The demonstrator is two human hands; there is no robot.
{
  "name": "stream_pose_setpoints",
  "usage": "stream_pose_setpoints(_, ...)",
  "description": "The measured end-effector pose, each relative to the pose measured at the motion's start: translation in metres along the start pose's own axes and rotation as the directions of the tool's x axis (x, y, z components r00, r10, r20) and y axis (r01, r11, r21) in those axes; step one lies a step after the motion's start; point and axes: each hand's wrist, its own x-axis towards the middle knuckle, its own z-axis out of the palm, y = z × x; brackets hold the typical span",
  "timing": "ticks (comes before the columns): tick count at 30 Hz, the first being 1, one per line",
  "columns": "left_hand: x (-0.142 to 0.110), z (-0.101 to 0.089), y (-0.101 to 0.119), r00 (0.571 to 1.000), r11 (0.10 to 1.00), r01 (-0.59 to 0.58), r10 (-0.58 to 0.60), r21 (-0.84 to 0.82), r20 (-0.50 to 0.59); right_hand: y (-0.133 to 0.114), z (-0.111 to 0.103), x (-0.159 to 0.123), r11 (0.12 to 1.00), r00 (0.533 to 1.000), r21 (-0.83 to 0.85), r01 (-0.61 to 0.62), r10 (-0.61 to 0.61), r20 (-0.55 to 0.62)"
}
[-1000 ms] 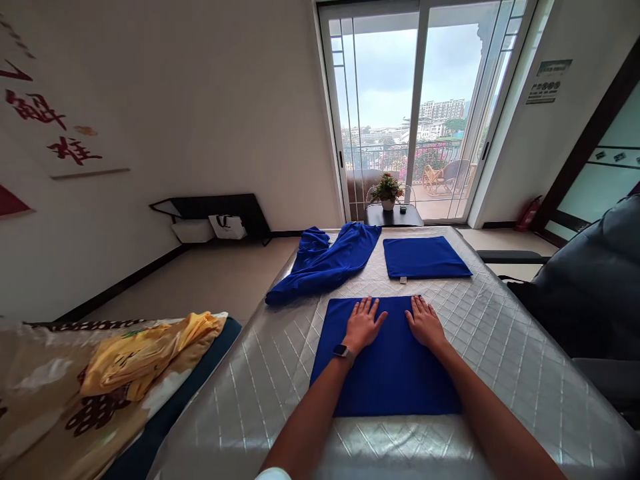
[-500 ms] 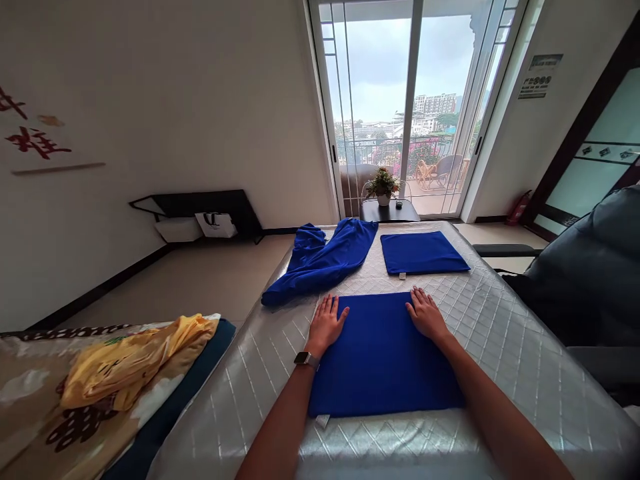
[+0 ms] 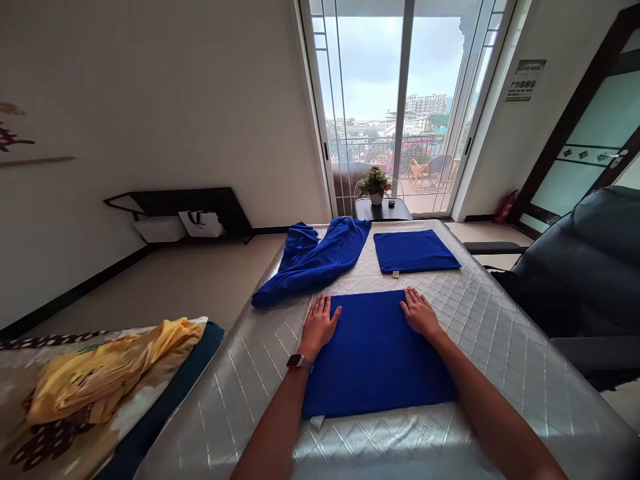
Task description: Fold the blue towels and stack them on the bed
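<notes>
A folded blue cloth point(image 3: 375, 353) lies flat on the silver quilted mattress point(image 3: 500, 347) in front of me. My left hand point(image 3: 319, 325), with a watch at the wrist, lies flat with fingers spread on the cloth's far left corner, partly on the mattress. My right hand point(image 3: 419, 312) lies flat and open on the cloth's far right corner. Beyond it rests a second folded blue cloth point(image 3: 414, 250). A crumpled blue cloth point(image 3: 313, 260) sprawls at the far left of the mattress.
A yellow cloth point(image 3: 100, 377) lies on a patterned bed at the lower left. A dark padded chair point(image 3: 585, 260) stands to the right. A small black table with a potted plant point(image 3: 375, 185) sits before the glass balcony door. Bare floor lies to the left.
My left hand has slid from the middle of the cloth's far edge out to its left corner. The right hand stayed near the right corner. The camera view drifted slightly right.
</notes>
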Motion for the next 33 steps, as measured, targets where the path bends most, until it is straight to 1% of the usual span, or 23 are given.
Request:
stream_pose_setpoints(4,0.000,-0.001,0.001,1.000,1.000,-0.001,0.001,0.018,0.013,0.000,0.000,-0.001,1.000,1.000,0.015,0.004,-0.004,-0.010)
stream_pose_setpoints(10,0.003,-0.006,0.007,0.997,0.995,0.020,-0.028,0.102,0.074,0.001,0.001,0.000,1.000,1.000,0.031,-0.001,0.001,-0.012)
stream_pose_setpoints(12,0.007,-0.010,0.012,0.995,0.990,0.056,-0.066,0.133,0.073,0.001,0.002,0.001,0.999,1.000,0.035,-0.001,0.001,-0.012)
stream_pose_setpoints(14,0.012,-0.014,0.024,0.994,0.985,0.093,-0.101,0.146,0.049,0.001,0.002,0.002,0.999,1.000,0.040,0.002,-0.001,-0.015)
stream_pose_setpoints(16,0.016,-0.016,0.046,0.996,0.987,0.078,-0.082,0.141,0.023,0.001,0.003,0.002,0.999,1.000,0.044,0.004,-0.003,-0.027)
stream_pose_setpoints(17,0.017,-0.016,0.061,0.999,0.990,0.042,-0.045,0.134,0.018,0.001,0.004,0.002,0.999,0.999,0.046,0.006,-0.004,-0.035)
stream_pose_setpoints(19,0.017,-0.013,0.099,0.997,0.992,-0.072,0.070,0.105,0.024,0.002,0.005,0.002,0.999,0.999,0.048,0.008,-0.006,-0.049)
stream_pose_setpoints(21,0.014,-0.005,0.141,0.980,0.978,-0.197,0.195,0.067,0.038,0.002,0.005,0.002,0.999,0.999,0.043,0.014,-0.012,-0.050)
stream_pose_setpoints(23,0.011,0.004,0.176,0.958,0.958,-0.285,0.284,0.031,0.040,0.004,0.006,0.002,0.999,0.999,0.031,0.030,-0.029,-0.046)
stream_pose_setpoints(25,0.009,0.013,0.197,0.948,0.948,-0.317,0.317,-0.010,0.037,0.005,0.006,0.001,0.999,0.998,0.020,0.045,-0.044,-0.046)
stream_pose_setpoints(26,0.008,0.016,0.201,0.948,0.948,-0.316,0.316,-0.029,0.037,0.005,0.006,0.001,0.999,0.998,0.016,0.048,-0.047,-0.047)
stream_pose_setpoints(27,0.008,0.019,0.201,0.951,0.951,-0.306,0.308,-0.044,0.038,0.005,0.006,0.002,0.999,0.998,0.015,0.046,-0.045,-0.047)
stream_pose_setpoints(29,0.008,0.020,0.188,0.960,0.959,-0.276,0.278,-0.058,0.042,0.004,0.006,0.002,0.999,0.999,0.019,0.031,-0.030,-0.044)
stream_pose_setpoints(31,0.007,0.018,0.163,0.971,0.971,-0.235,0.237,-0.044,0.038,0.003,0.006,0.003,0.999,0.999,0.029,0.016,-0.015,-0.042)
stream_pose_setpoints(33,0.004,0.014,0.128,0.984,0.985,-0.173,0.174,-0.014,0.038,0.003,0.006,0.003,0.999,0.999,0.042,0.005,-0.003,-0.044)
